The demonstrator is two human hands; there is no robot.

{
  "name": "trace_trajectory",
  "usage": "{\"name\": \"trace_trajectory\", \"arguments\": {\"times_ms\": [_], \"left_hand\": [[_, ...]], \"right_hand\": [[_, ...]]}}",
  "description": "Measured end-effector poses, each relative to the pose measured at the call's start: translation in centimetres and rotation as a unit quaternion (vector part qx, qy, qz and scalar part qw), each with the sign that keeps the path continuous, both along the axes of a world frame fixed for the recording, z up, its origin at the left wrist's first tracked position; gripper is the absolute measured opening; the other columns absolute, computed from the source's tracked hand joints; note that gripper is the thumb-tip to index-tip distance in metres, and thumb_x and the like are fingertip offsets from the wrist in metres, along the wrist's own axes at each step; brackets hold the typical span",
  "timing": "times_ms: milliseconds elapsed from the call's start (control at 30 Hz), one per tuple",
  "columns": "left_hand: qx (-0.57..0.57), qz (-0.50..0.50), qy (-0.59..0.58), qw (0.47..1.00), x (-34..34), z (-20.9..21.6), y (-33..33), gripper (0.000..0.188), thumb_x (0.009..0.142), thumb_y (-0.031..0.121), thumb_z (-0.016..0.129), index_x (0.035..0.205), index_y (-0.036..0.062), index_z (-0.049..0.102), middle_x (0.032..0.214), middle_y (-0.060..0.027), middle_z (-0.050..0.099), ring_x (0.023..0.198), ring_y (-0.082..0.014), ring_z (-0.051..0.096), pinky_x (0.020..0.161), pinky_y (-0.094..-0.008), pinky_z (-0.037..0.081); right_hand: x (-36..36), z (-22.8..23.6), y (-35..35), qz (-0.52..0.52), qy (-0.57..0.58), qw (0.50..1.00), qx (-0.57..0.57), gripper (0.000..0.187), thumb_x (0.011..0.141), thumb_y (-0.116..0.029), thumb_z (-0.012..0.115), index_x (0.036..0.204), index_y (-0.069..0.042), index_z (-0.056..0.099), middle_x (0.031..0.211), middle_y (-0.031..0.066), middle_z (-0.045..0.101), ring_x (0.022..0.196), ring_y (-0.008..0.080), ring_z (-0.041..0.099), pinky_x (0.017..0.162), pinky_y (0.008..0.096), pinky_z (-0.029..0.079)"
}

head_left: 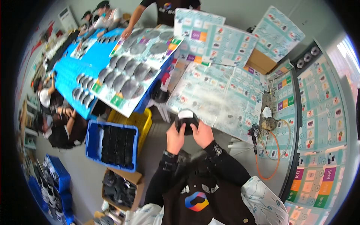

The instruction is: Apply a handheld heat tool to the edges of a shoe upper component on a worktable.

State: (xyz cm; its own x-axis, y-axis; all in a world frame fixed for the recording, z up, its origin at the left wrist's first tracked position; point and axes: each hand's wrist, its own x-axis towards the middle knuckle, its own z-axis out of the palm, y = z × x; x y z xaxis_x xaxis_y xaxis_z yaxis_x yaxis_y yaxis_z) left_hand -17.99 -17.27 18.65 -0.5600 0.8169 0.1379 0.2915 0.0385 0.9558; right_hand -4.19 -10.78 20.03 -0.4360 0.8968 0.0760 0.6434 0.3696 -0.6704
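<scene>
My left hand (pixel 175 138) and my right hand (pixel 203 134) are both closed on a black rounded piece (pixel 183 122) with a pale patch at its top. The thumbs press on its near face, while the other fingers are mostly hidden behind it. The piece is held in front of my chest, by the near edge of a worktop (pixel 210 97) covered with printed sheets. What exactly the piece is I cannot make out.
A spray gun (pixel 254 132) with an orange hose (pixel 276 159) is at the right. On the left, dark curved pieces (pixel 131 88) lie on a blue-covered table (pixel 88 60). Below are a blue crate (pixel 88 146), a yellow crate (pixel 147 125) and a carton (pixel 137 180). Several people work around that table.
</scene>
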Motion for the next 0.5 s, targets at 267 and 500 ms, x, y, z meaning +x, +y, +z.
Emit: {"name": "trace_trajectory", "arguments": {"times_ms": [267,500], "left_hand": [[-0.191,-0.143,0.098,0.966,3.5,-4.8,4.7,0.03,0.087,0.02,0.07,0.104,-0.0044,0.066,0.095,-0.0273,0.069,0.095,-0.0437,0.067,0.078,-0.0461,0.053],[-0.289,-0.208,0.152,0.922,10.1,-19.8,9.7,0.047,0.086,0.031,0.067,0.113,-0.0073,0.063,0.109,-0.029,0.065,0.106,-0.0471,0.061,0.092,-0.0521,0.048]], "right_hand": [[18.2,-6.5,7.1,0.093,-0.043,0.98,-0.171,0.059,0.091,-0.042,0.066,0.127,0.003,0.055,0.106,0.0239,0.068,0.099,0.0388,0.066,0.087,0.0451,0.053],[40.0,-16.8,12.1,-0.186,-0.336,0.902,-0.197,0.07,0.088,-0.03,0.074,0.14,0.0,0.04,0.136,0.0243,0.044,0.123,0.0418,0.048,0.1,0.0499,0.047]]}}
